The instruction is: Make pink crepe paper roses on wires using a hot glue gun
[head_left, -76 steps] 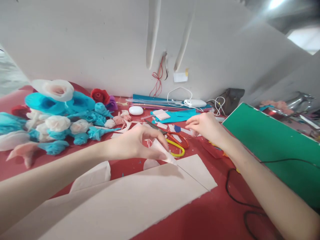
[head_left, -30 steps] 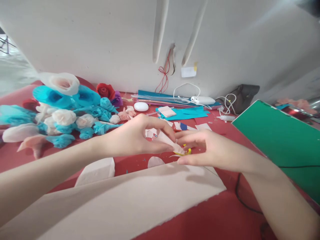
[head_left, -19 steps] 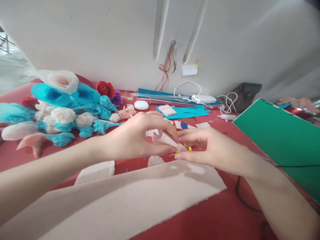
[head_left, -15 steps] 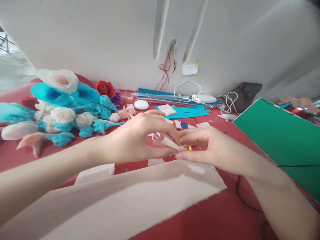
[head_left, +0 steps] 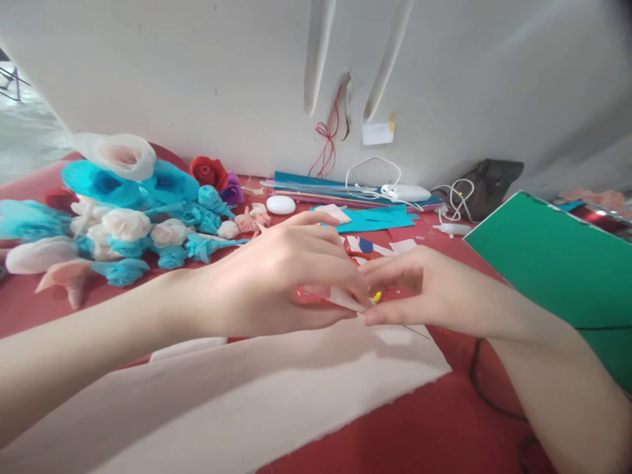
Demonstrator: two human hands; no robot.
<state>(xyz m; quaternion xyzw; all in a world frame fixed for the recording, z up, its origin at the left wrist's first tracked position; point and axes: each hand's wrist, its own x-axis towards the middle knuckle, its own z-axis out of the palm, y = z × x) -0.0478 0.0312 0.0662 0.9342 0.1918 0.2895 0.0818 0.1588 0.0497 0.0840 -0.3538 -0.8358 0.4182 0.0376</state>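
By the left hand (head_left: 286,276), the pale paper piece (head_left: 346,299) is pinched between thumb and fingers; by the right hand (head_left: 412,289), its narrow end is gripped with the fingertips. It is held near the far edge of the large sheet (head_left: 266,398). Probably it is light, soft and easily creased, so it is best taken at the narrow end. At the back of the bench (head_left: 405,428), a dark pouch (head_left: 500,187) is seen; its content is hidden.

It's just one head cam, worn by the person, facing forward and down at the table (head_left: 395,421). It looks over the left hand (head_left: 289,273) and right hand (head_left: 439,293) from behind and above, pretty close. The wall (head_left: 197,66) behind fills the top. Everything's squished in height, btw.
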